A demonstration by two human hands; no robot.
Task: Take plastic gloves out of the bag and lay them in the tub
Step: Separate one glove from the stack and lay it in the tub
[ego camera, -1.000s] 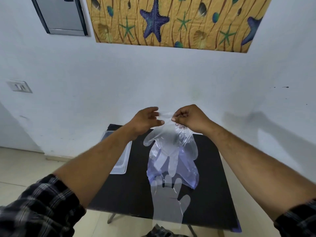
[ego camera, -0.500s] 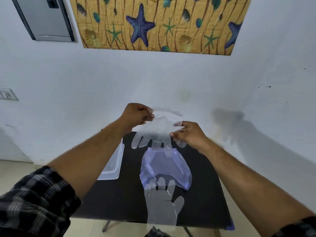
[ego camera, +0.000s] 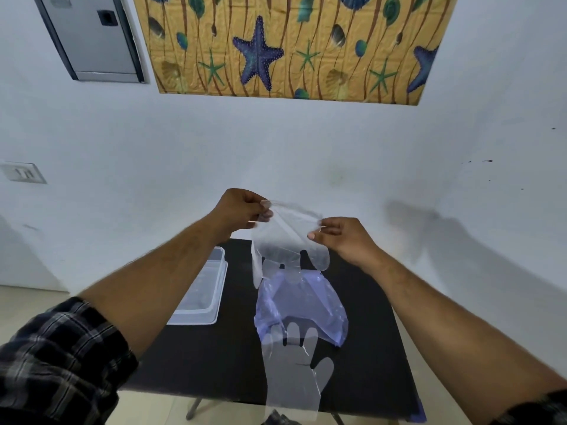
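Observation:
I hold a clear plastic glove (ego camera: 283,240) up in the air above the table, its fingers hanging down. My left hand (ego camera: 242,210) pinches one corner of its cuff and my right hand (ego camera: 340,234) pinches the other side. Below it the bluish plastic bag (ego camera: 302,302) lies on the black table (ego camera: 374,348). A second clear glove (ego camera: 291,372) lies flat at the table's near edge, its cuff hanging over. The clear tub (ego camera: 211,305) stands at the table's left side, partly hidden by my left forearm.
The table stands against a white wall. A starfish-patterned panel (ego camera: 291,47) and a grey metal box (ego camera: 92,38) hang high on the wall, and a switch plate (ego camera: 23,173) is at the left. Tiled floor shows left of the table.
The glove has come fully out of the bag and now hangs stretched between both hands. My right hand has moved down and right, away from the left, and the bag has dropped onto the table.

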